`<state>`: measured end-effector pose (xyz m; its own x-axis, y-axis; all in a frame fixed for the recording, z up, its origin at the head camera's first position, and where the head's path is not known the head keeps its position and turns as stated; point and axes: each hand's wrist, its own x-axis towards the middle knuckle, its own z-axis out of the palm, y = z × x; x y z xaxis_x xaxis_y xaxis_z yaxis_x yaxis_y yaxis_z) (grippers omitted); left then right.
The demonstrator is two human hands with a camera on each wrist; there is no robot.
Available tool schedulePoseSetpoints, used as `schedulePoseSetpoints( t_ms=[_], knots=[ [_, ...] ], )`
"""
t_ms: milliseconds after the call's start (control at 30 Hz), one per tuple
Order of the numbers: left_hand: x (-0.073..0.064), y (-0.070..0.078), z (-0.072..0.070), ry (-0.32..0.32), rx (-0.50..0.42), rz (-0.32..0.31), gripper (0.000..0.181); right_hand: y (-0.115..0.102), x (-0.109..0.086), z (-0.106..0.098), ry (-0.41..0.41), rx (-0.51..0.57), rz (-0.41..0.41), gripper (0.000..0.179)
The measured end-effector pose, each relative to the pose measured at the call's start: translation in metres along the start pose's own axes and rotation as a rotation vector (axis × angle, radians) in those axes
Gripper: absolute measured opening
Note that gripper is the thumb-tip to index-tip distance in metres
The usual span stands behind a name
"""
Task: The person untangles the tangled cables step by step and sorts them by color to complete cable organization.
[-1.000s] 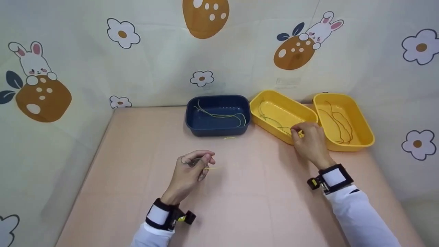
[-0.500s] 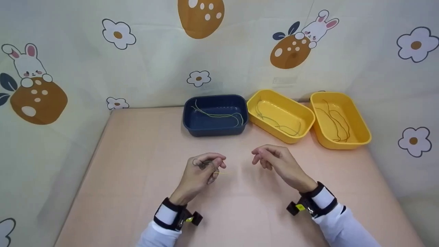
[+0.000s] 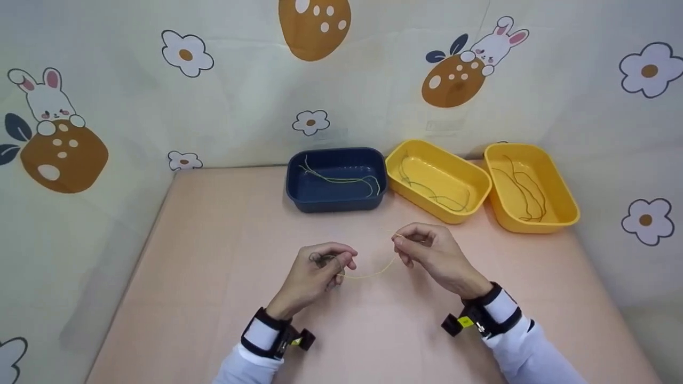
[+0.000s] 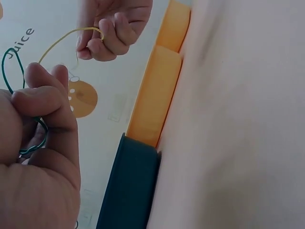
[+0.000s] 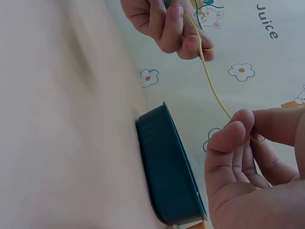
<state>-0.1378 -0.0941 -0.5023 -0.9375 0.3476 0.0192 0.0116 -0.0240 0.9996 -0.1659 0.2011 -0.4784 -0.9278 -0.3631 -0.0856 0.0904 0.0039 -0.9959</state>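
Between the two hands hangs a slack yellow string (image 3: 373, 276). My right hand (image 3: 440, 261) pinches one end of it between thumb and forefinger; a short tail pokes past the fingertips in the right wrist view. Curled fingers of my left hand (image 3: 309, 277) hold its other stretch, together with a looped green string (image 4: 33, 150). Part of that green loop stands out above the thumb in the left wrist view; the rest is hidden in the palm. Both hands are raised over the table, in front of the boxes.
At the back stand a dark blue box (image 3: 336, 205) with yellow-green strings, a yellow box (image 3: 424, 205) with green strings, and a second yellow box (image 3: 533, 227) with darker strings. A pink cloth (image 3: 213, 256) covers the table. Printed fabric (image 3: 251, 96) hangs behind.
My right hand has left the middle yellow box, coming left and nearer to my left hand, and now pinches the yellow string's end. My left hand has shifted slightly right.
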Motion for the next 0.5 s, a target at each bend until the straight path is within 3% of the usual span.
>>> schedulePoseSetpoints(
  t_ms=[233,500],
  knots=[
    [-0.002,0.0,-0.012,0.073,0.022,-0.002,0.02,-0.004,-0.007,-0.013,0.032,-0.014,-0.051,0.024],
    [-0.004,-0.001,-0.022,0.14,0.019,0.04,0.016,-0.002,-0.011,-0.023,0.12,0.149,-0.027,0.009]
  ],
)
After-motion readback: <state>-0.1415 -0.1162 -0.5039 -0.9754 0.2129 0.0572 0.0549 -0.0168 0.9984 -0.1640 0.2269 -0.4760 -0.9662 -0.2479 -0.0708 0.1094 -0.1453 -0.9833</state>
